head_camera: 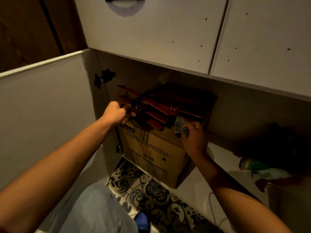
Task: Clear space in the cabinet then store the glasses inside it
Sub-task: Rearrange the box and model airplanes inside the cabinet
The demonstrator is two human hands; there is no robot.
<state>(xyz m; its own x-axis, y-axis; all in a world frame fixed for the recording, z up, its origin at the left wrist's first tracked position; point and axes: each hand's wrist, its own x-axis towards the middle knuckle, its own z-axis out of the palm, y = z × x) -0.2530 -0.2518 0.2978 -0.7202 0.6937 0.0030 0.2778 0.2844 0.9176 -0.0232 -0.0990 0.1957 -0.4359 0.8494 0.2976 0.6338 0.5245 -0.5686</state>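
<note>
The low cabinet stands open and dim inside. A brown cardboard box with printed text fills its left part. On top of the box lies a red model plane with stacked wings and a blue propeller. My left hand is closed on the plane's nose end by the propeller. My right hand rests on the box's top right corner, fingers closed on a small grey crumpled thing. No glasses are in view.
The white cabinet door swings open to the left. White drawer fronts hang above the opening. A green and red parrot figure lies on the cabinet floor at right. Patterned floor tiles and my knee lie below.
</note>
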